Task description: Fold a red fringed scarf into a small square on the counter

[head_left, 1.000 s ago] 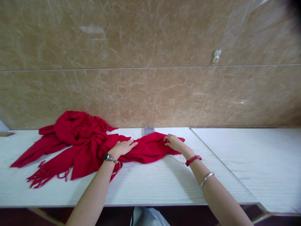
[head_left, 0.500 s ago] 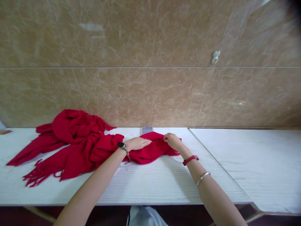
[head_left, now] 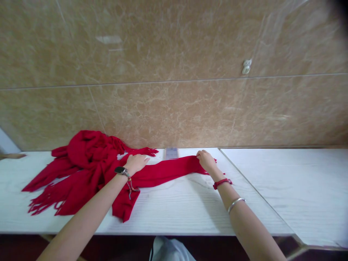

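Observation:
A red fringed scarf (head_left: 168, 171) lies on the white table, its right part stretched out as a flat strip and its left part heaped in loose folds. My right hand (head_left: 206, 161) pinches the strip's upper edge near its fringed right end. Over the strip's left end is my left hand (head_left: 136, 164), its fingers curled down on the cloth and its thumb pointing right. The tips of those fingers are hidden. A corner of red cloth hangs toward the table's front edge below my left wrist.
Behind the strip, a phone-like flat rectangle (head_left: 172, 153) lies against the brown marbled wall (head_left: 168, 112). A small white cat-shaped hook (head_left: 246, 66) is fixed higher on the wall. The white table (head_left: 190, 214) meets a second tabletop (head_left: 293, 181) at a seam on the right.
My left hand has moved left along the scarf, its fingers going from flat to curled. The bunched cloth between my hands is now a longer, flatter strip. My right hand has shifted slightly right.

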`<state>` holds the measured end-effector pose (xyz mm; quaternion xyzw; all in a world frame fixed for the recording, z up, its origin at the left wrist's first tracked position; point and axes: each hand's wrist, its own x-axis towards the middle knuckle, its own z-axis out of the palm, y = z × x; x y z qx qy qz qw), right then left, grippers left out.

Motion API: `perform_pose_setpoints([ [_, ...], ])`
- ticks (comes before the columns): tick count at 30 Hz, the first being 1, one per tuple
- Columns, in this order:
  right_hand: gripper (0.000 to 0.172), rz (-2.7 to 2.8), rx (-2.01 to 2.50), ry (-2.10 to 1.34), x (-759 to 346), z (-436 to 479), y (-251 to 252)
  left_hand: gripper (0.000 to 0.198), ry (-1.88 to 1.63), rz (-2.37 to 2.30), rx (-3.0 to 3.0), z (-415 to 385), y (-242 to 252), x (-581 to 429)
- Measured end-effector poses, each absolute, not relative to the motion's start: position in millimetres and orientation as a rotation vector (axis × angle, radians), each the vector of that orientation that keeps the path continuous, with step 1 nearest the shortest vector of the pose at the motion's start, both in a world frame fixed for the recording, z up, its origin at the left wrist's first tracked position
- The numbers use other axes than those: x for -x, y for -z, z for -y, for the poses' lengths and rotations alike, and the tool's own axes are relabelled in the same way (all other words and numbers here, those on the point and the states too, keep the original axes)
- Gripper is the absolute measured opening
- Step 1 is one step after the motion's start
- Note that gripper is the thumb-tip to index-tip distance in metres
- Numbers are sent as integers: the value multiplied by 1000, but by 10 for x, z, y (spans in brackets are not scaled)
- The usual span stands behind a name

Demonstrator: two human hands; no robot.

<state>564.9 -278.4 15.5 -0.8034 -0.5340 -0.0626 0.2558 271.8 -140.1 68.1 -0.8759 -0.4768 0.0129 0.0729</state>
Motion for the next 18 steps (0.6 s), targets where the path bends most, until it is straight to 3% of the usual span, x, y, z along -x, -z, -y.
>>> perform_pose_setpoints([
  [5, 22, 1450, 2067, 206, -5662, 2804, -192, 46, 162, 852, 3134, 1571, -524, -3133],
  [9, 24, 1303, 1948, 319, -5695, 2813, -220, 24, 505, 855, 3178, 1501, -427, -3234],
  [12, 23, 1227, 1892, 340, -5708, 2828, -237, 22, 779, 930, 3143, 1437, -532, -3181],
  [14, 23, 1186, 1885, 351, -5728, 2867, -280, 23, 762, 913, 3185, 1398, -676, -3081],
  [18, 22, 1221, 1937, 442, -5839, 3049, -515, 22, 365, 842, 3209, 1348, -982, -2754],
])
